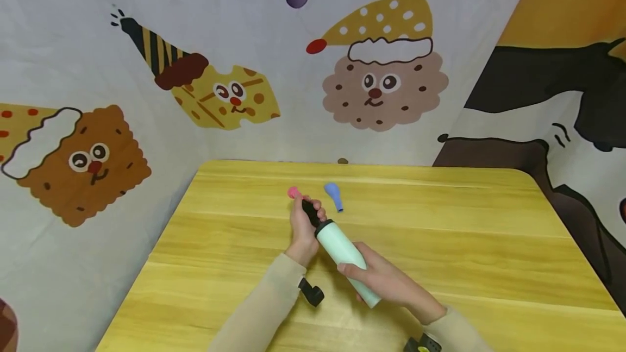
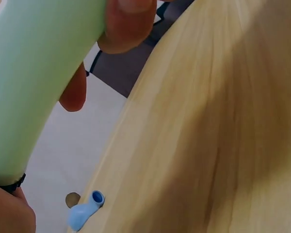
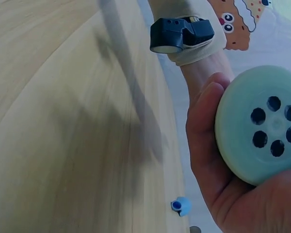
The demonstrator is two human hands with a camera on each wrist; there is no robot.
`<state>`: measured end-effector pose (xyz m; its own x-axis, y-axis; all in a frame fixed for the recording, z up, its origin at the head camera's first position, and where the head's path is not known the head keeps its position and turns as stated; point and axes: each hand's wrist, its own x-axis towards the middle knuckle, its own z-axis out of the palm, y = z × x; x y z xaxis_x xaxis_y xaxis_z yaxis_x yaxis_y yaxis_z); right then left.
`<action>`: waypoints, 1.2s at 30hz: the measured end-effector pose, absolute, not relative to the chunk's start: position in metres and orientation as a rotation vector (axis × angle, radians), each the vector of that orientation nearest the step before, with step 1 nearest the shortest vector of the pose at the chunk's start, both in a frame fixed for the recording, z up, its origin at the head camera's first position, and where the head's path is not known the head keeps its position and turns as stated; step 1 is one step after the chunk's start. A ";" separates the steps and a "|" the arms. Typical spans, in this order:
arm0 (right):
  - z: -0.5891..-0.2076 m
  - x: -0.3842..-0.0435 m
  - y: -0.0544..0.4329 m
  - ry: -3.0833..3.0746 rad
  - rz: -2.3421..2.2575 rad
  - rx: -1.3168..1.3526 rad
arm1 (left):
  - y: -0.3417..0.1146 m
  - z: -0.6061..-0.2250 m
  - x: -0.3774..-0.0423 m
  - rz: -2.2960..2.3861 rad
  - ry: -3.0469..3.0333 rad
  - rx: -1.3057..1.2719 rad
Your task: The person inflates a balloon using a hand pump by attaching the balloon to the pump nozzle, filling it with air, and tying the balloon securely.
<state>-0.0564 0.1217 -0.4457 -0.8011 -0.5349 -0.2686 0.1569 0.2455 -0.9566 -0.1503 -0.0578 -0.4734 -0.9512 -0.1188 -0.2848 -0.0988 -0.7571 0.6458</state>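
Observation:
A mint-green hand balloon pump [image 1: 342,246] slants across the middle of the table, held by both hands. My left hand [image 1: 303,227] grips its black front end. Just past those fingers a pink balloon [image 1: 293,192] shows, in line with the pump's tip; its neck is hidden. My right hand [image 1: 386,278] wraps round the green barrel near the rear, thumb on top. In the right wrist view, the pump's round end face [image 3: 276,124] has several dark holes. A blue balloon [image 1: 334,195], uninflated, lies on the table beyond the left hand.
The wooden table [image 1: 469,243] has its far edge against a cloth backdrop [image 1: 293,134] printed with cartoon biscuits and cheese. A black wrist camera [image 1: 312,292] is strapped to the left sleeve, another [image 1: 423,343] to the right one.

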 end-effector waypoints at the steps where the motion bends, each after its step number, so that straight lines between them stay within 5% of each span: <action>1: -0.445 -0.057 0.123 1.953 -1.611 -0.340 | -0.058 -0.473 -0.150 -2.917 -1.053 0.472; 25: -0.442 -0.035 0.140 2.120 -1.469 -0.391 | -0.079 -0.466 -0.183 -2.651 -1.233 0.441; 36: -0.440 -0.034 0.142 2.193 -1.463 -0.436 | -0.060 -0.461 -0.168 -2.731 -1.223 0.349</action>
<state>-0.0335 0.1418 -0.4398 -0.8414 -0.5010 -0.2024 -0.0056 0.3826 -0.9239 -0.1682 -0.0599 -0.4611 -0.9650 -0.2100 -0.1571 0.0226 -0.6633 0.7480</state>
